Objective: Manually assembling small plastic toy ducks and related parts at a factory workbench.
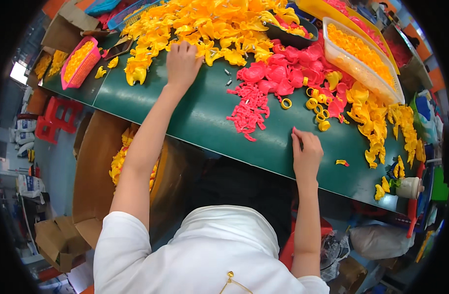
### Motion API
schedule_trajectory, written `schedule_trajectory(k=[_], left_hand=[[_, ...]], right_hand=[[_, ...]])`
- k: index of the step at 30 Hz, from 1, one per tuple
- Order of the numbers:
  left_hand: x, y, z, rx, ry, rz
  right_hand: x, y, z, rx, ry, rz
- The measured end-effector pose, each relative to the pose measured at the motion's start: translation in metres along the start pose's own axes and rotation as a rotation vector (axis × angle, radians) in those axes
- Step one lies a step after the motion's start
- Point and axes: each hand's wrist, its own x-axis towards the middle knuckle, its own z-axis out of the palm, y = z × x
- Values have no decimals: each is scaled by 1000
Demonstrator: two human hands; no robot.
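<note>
My left hand [182, 64] reaches to the near edge of a pile of yellow plastic pieces [209, 29]. Its fingers are curled together, and their tips are hidden, so what they hold cannot be made out. Close to the table's front edge, my right hand [308, 151] pinches a small pink piece [294, 130] between thumb and fingertip. Between the hands lie small pink parts [249, 110] in a loose heap, with larger rounded pink pieces [276, 73] behind them. Several yellow rings [318, 109] are scattered to the right. Small metal pins [228, 77] rest on the green table [209, 125].
A pink basket [80, 63] of yellow parts stands at the left. At the right back are a white tray [396, 90] and a dark bowl [288, 34]. A cardboard box [94, 171] with yellow pieces sits below the table edge. A whitish cup-like object [410, 187] stands at the right corner.
</note>
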Motion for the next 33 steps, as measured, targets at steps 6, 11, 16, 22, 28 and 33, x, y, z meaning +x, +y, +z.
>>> schedule_trajectory(k=[6,11,16,22,28,33], left_hand=[[23,-25,-9,-1037,-260,-615],[-20,50,-55,-1515,-308,-586],[-116,157,-86,-945,-108,467],[-133,188,-93,-913,-228,297],[-130,188,-84,-832,-194,371],[-131,188,-82,-866,-184,362]], right_hand=[[-26,6,-26,146,67,245],[-27,12,-30,-87,117,82],[-25,10,-26,-83,68,102],[-30,13,-28,-94,69,86],[-16,0,-36,274,4,233],[-8,-1,-17,208,-67,-57]])
